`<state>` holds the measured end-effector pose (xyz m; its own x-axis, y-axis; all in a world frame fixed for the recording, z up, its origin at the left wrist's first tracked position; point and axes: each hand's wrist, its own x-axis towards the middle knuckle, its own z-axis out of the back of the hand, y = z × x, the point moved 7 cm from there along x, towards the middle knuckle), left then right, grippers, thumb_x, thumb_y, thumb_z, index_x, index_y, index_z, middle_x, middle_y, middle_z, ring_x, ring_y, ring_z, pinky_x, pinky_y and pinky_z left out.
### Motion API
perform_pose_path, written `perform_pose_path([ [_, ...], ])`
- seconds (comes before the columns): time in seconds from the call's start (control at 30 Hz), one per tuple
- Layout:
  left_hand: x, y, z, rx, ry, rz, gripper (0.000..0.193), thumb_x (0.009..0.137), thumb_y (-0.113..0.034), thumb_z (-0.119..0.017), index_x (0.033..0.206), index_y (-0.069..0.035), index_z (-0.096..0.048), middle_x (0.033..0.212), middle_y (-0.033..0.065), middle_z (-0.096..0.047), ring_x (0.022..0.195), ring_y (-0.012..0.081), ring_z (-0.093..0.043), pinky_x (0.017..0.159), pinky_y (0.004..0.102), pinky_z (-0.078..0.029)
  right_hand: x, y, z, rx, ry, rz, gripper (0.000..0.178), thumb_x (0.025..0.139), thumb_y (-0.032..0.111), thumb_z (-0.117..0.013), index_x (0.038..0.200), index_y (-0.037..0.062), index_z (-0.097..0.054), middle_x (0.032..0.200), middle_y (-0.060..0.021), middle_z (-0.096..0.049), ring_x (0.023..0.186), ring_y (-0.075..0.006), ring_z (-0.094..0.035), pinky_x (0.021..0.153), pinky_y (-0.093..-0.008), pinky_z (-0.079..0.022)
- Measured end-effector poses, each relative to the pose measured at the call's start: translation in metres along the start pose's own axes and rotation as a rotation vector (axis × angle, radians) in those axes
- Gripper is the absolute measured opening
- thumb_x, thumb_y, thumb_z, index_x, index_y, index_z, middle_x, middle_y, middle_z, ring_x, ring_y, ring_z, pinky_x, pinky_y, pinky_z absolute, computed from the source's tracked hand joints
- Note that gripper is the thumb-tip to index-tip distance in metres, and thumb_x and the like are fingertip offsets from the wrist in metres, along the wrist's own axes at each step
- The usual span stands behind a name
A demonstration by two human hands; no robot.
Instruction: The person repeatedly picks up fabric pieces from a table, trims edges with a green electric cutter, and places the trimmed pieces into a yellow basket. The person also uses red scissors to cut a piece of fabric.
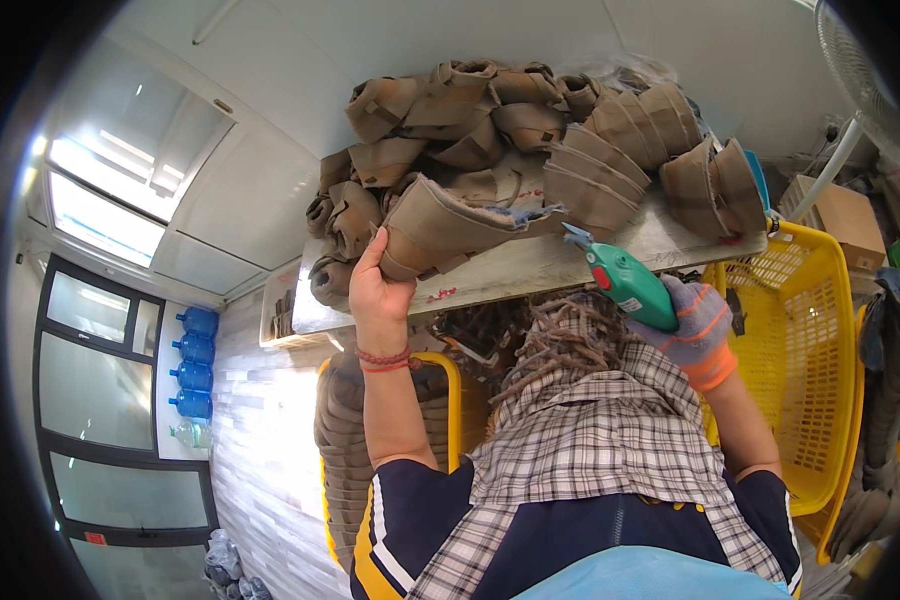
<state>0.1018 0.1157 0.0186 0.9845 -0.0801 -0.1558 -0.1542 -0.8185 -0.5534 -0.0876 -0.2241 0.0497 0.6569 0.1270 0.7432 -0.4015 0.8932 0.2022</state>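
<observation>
My bare left hand (380, 290), with red cords round its wrist, grips the near left end of a brown, curved, sleeve-like fabric piece (450, 228). Bluish-grey fluff shows along that piece's upper right edge. In a grey and orange work glove, my right hand (692, 325) is closed round a green handheld electric cutter (630, 283) with a red button. The cutter's metal tip points up and left, a short gap from the fluffy end of the piece. Behind my left hand, many similar brown pieces (470, 110) lie heaped on the table (530, 265).
Stacked brown pieces fill a yellow-rimmed basket (455, 400) below on the left. A yellow plastic crate (800, 370) stands at my right. Short fabric strips (570, 345) lie on my plaid apron. A fan (860, 70) and cardboard box (840, 222) are at the far right.
</observation>
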Motion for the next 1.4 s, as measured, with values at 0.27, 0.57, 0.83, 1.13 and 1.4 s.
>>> perform_pose_path([
  [0.27, -0.013, 0.021, -0.011, -0.028, 0.046, 0.142, 0.035, 0.091, -0.005, -0.054, 0.125, 0.005, -0.048, 0.126, 0.0181, -0.056, 0.116, 0.0295, -0.054, 0.101, 0.0438, -0.044, 0.014, 0.003, -0.001, -0.017, 0.017, 0.081, 0.052, 0.061, 0.039, -0.084, 0.092, 0.0041, -0.062, 0.064, -0.0073, -0.056, 0.055, -0.0249, -0.056, 0.052, -0.0350, -0.046],
  [0.57, -0.032, 0.033, -0.022, 0.034, 0.039, 0.102, 0.037, 0.092, -0.006, -0.053, 0.127, 0.003, -0.048, 0.128, 0.0154, -0.055, 0.119, 0.0276, -0.053, 0.104, 0.0433, -0.040, 0.016, 0.012, -0.009, 0.066, 0.056, 0.029, 0.049, 0.060, 0.040, -0.084, 0.088, 0.0065, -0.063, 0.063, -0.0082, -0.058, 0.054, -0.0270, -0.057, 0.051, -0.0355, -0.047],
  [0.83, -0.064, 0.042, -0.038, 0.032, 0.306, -0.162, 0.040, 0.088, 0.003, -0.054, 0.128, -0.001, -0.050, 0.130, 0.0113, -0.054, 0.119, 0.0245, -0.052, 0.104, 0.0410, -0.039, 0.022, 0.019, -0.021, 0.297, 0.151, -0.141, 0.050, 0.061, 0.039, -0.084, 0.093, 0.0052, -0.066, 0.073, -0.0130, -0.065, 0.062, -0.0302, -0.062, 0.055, -0.0365, -0.050],
  [1.13, -0.075, 0.061, -0.024, 0.287, 0.574, -0.416, 0.049, 0.080, 0.012, -0.058, 0.127, -0.003, -0.052, 0.127, 0.0102, -0.056, 0.117, 0.0242, -0.054, 0.103, 0.0412, -0.040, 0.026, 0.024, -0.030, 0.622, 0.283, -0.430, 0.054, 0.067, 0.036, -0.084, 0.103, 0.0007, -0.064, 0.080, -0.0125, -0.068, 0.069, -0.0184, -0.067, 0.064, -0.0295, -0.053],
  [1.4, -0.097, 0.065, -0.038, 1.368, 0.624, -1.051, 0.033, 0.065, 0.005, -0.068, 0.097, -0.004, -0.069, 0.108, 0.0159, -0.062, 0.104, 0.0386, -0.054, 0.091, 0.0455, -0.042, 0.014, 0.013, -0.032, 0.698, 0.245, -0.514, 0.053, 0.070, 0.030, -0.084, 0.106, -0.0016, -0.061, 0.080, -0.0092, -0.068, 0.067, -0.0107, -0.064, 0.062, -0.0261, -0.052],
])
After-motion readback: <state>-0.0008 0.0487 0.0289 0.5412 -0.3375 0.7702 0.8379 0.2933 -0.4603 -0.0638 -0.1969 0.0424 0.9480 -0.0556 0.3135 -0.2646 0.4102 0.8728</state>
